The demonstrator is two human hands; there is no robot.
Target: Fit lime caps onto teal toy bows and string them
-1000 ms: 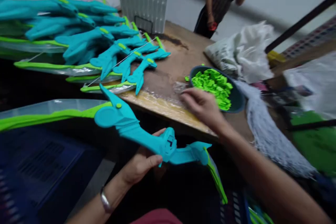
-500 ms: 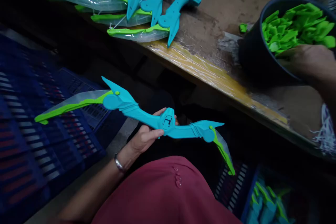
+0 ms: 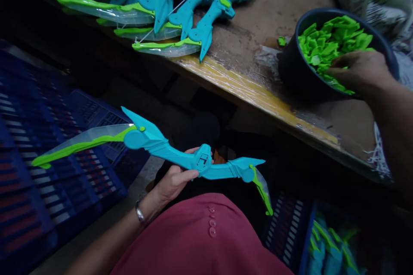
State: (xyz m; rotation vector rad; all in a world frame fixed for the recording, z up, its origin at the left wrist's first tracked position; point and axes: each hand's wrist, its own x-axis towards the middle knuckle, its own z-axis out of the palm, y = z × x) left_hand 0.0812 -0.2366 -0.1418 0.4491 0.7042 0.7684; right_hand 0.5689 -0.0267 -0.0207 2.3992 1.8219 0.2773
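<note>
Pinched only mid-length by my left hand (image 3: pixel 176 180), the toy bow (image 3: pixel 176 155) could tip; I can't tell whether my right hand (image 3: pixel 366 71) pinches green pieces (image 3: pixel 335 45).

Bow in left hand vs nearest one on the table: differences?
The held bow shows a dark cutout at its hub; the table bow shows a green oval piece there.
The held bow is in the left hand; the table bow lies on the table, one limb past its edge.
Both: turquoise bodies, green limbs.
</note>
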